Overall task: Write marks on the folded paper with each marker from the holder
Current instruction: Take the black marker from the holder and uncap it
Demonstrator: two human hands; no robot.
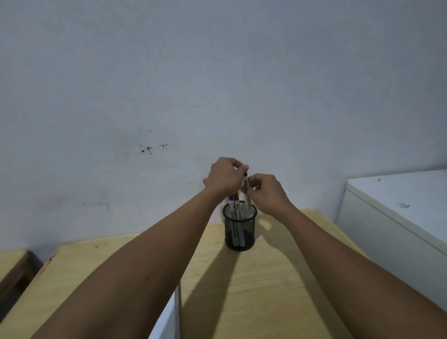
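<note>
Head view, one frame, looking forward and down along both of your forearms.

Item 1, mesh pen holder (pixel 240 229): black, cylindrical, upright on the wooden desk (pixel 262 284), just right of frame centre and close to the wall (pixel 212 79).

Item 2, markers (pixel 235 207): a small cluster standing near-vertical in the holder, white barrels, with a blue and a dark red cap showing above the rim.

Item 3, raised marker (pixel 246 183): white barrel with a dark red band, long axis near upright, its lower end at or just above the holder mouth; which, you cannot tell. It lies between your two hands.

Item 4, left hand (pixel 224 175): curled, fingers closed around the upper end of the raised marker, directly above the holder.

Item 5, right hand (pixel 266 190): just beside the left, fingertips pinched narrow against the barrel lower down. Both hands are equally near; the left sits higher on the axis.

Item 6, folded paper (pixel 171 327): a white sheet at the lower centre of the frame, mostly hidden under your left forearm, well apart from the holder and toward you.

Item 7, white chest-type cabinet (pixel 413 211): right edge of the frame.

Judgement: the marker likely needs drawing straight up along its axis, then bringing back toward the paper.
</note>
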